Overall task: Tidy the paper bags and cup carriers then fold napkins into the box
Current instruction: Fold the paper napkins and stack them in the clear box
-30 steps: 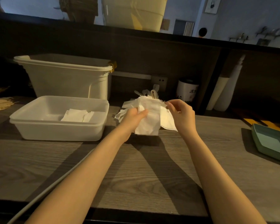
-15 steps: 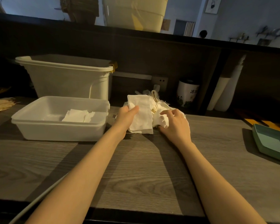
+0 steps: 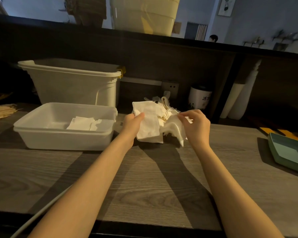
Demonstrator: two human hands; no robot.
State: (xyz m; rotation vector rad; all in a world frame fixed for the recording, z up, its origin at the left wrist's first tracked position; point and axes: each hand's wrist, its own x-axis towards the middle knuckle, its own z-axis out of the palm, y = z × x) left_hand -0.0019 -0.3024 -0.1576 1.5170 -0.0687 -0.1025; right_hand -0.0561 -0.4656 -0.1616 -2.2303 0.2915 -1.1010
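Note:
My left hand (image 3: 133, 123) grips a folded white napkin (image 3: 149, 125), thumb on top, just above the wooden counter. My right hand (image 3: 195, 125) pinches the edge of another white napkin (image 3: 175, 129) lifted out of the loose napkin pile (image 3: 163, 109) behind both hands. To the left stands the shallow white box (image 3: 64, 134), with a few folded napkins (image 3: 86, 123) lying inside it. Brown paper bags (image 3: 2, 111) lie flat at the far left edge.
A tall white bin (image 3: 72, 83) stands behind the box. A white jar with a dark lid (image 3: 199, 97) and white rolls (image 3: 237, 98) sit at the back right. A green tray (image 3: 291, 153) lies on the right. A grey cable (image 3: 41, 213) runs along the near left.
My right hand has risen from the pile, pulling a napkin up by its edge. My left hand holds its folded napkin in nearly the same place.

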